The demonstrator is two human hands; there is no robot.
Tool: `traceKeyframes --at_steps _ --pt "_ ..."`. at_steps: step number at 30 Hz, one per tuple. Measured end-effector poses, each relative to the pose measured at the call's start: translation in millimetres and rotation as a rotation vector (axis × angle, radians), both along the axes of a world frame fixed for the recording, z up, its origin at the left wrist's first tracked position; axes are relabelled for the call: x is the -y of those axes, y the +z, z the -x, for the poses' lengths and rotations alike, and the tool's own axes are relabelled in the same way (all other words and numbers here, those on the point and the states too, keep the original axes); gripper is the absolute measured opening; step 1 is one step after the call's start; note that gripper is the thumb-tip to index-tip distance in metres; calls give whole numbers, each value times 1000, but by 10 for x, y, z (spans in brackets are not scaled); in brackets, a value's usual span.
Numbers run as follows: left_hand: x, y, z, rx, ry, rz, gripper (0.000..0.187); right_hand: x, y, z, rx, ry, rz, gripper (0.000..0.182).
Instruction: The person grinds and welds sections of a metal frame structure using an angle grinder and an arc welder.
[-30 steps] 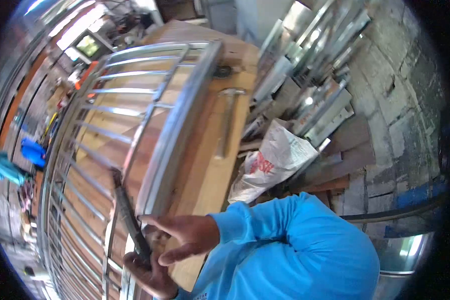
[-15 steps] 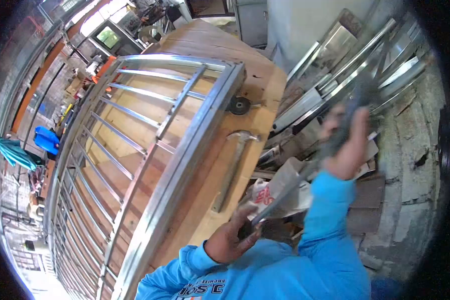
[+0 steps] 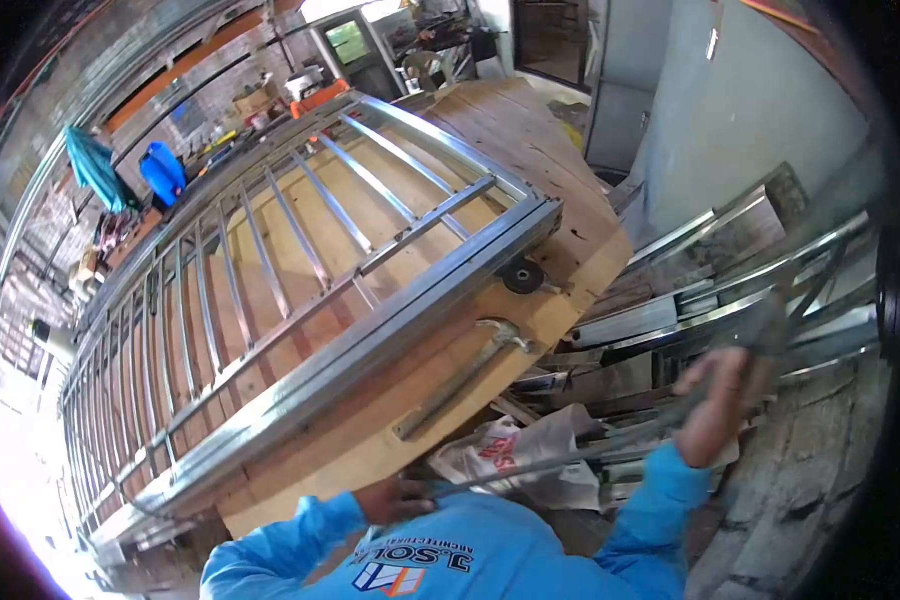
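Observation:
My right hand (image 3: 715,395), raised at the right, is closed round a dark elongated tool (image 3: 765,330) too motion-smeared to identify. From it a grey cable-like length (image 3: 540,465) runs down left across my front to my left hand (image 3: 395,500). That hand is closed around its end, close to my chest, with the fingers partly blurred. A claw hammer (image 3: 460,382) lies on the wooden tabletop (image 3: 350,470), just beyond my left hand. Near the hammer's head rests a black disc-shaped thing (image 3: 522,276). The barred metal frame (image 3: 300,385) lies across the table.
At the right, metal profiles (image 3: 660,315) and offcuts are piled against a grey wall. A white printed bag (image 3: 515,455) lies below the table's edge. Blue cloth (image 3: 160,172) and teal cloth (image 3: 98,170) hang beyond the frame at the left.
The view has swung, so the frame and table sit further right. My right hand has come lower with the tool. The left hand has drawn back toward my chest, still on the cable-like length.

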State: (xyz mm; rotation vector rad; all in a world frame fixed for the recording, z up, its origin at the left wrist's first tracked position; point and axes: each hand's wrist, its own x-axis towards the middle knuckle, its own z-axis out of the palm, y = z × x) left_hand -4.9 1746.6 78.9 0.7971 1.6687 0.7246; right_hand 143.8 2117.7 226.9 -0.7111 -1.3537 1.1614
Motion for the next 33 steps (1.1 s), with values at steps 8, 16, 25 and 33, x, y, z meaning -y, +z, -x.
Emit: traceKeyframes --at_steps 8,16,25,33 --pt "2599 -1185 -1549 -120 -218 1107 66 429 -1004 417 88 812 491 33" --pt "3206 275 -2496 -630 983 1781 50 548 -875 415 140 1000 700 31" --pt "2155 634 -554 -1631 894 643 52 -559 -125 -42 -38 637 213 30" --pt "251 550 -23 -992 571 617 31 -1051 -336 -1117 -6 314 19 30"
